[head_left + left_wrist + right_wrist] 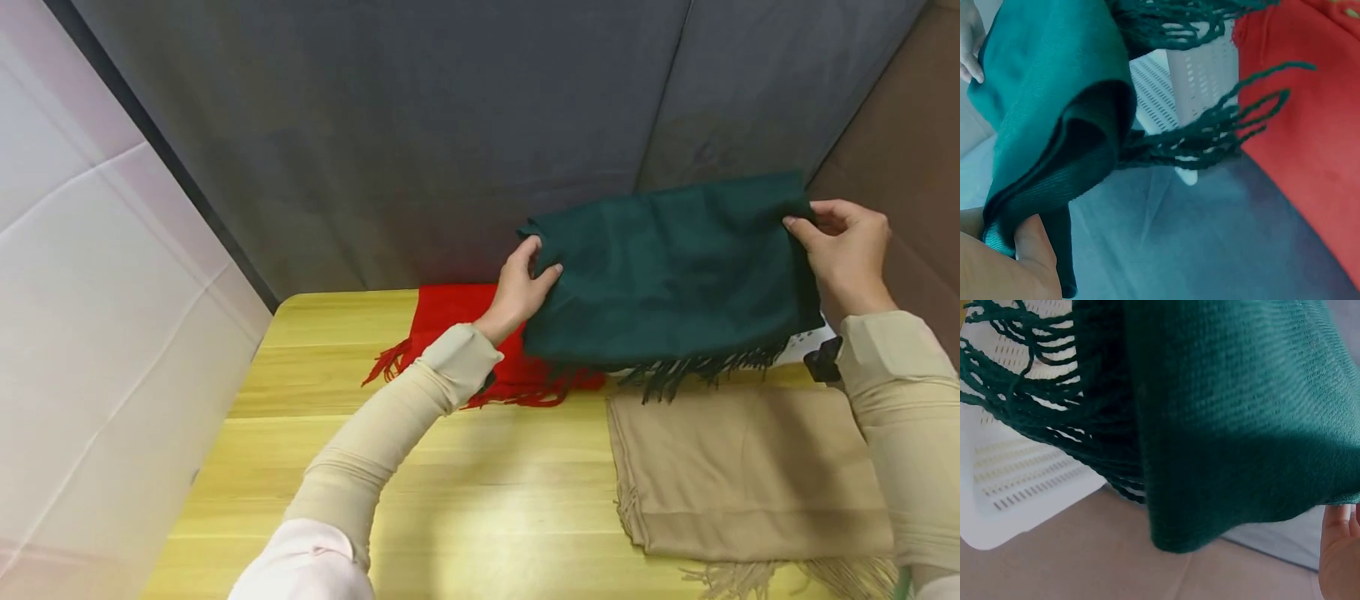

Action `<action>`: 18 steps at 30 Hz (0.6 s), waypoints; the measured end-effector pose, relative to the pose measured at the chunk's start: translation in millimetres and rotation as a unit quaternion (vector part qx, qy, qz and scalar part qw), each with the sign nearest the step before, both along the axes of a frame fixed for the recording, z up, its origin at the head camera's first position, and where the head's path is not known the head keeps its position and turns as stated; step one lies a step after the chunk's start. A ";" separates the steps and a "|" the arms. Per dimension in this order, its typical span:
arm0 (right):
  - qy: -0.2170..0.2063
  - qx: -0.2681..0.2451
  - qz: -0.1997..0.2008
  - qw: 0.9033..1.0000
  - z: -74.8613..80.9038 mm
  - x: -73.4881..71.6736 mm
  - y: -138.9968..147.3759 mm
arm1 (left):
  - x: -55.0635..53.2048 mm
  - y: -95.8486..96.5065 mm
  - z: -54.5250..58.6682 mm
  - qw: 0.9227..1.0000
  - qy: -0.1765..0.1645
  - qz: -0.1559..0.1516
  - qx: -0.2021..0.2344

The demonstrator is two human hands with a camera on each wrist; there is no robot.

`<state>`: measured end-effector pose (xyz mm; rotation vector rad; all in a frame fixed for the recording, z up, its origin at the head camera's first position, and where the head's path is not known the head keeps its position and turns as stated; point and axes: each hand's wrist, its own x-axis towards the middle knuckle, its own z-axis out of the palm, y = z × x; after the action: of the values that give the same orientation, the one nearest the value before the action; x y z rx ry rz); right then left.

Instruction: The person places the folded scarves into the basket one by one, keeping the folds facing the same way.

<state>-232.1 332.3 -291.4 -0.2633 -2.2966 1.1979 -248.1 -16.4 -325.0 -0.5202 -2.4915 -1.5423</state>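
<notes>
A folded dark green scarf (667, 275) with fringe along its lower edge hangs in the air between both hands. The left hand (521, 287) pinches its upper left corner between thumb and fingers. At the upper right corner, the right hand (851, 246) grips the cloth the same way. In the left wrist view the scarf (1060, 94) shows its folded layers curling open at the side. Behind and below it stands a white perforated basket (1035, 487), mostly hidden by the scarf in the head view.
A red fringed scarf (450, 312) lies on the wooden table (315, 358), partly behind the left forearm. A folded beige scarf (750, 475) lies at the front right, its fringe toward the near edge. Grey fabric panels (412, 150) close off the back.
</notes>
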 end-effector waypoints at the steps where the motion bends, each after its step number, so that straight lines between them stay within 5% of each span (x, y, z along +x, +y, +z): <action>1: -0.002 0.001 -0.005 1.000 0.9 -2.0 0.9 | -2.2 2.5 0.0 1.000 -0.011 0.003 0.004; 18: -0.047 -0.102 -0.073 0.991 -10.4 -30.7 7.5 | -27.4 50.5 -24.5 0.990 -0.102 0.064 0.080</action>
<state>-262.8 339.8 -301.7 -0.5638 -2.1902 1.3716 -275.4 34.1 -349.5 -0.1832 -2.4565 -1.8050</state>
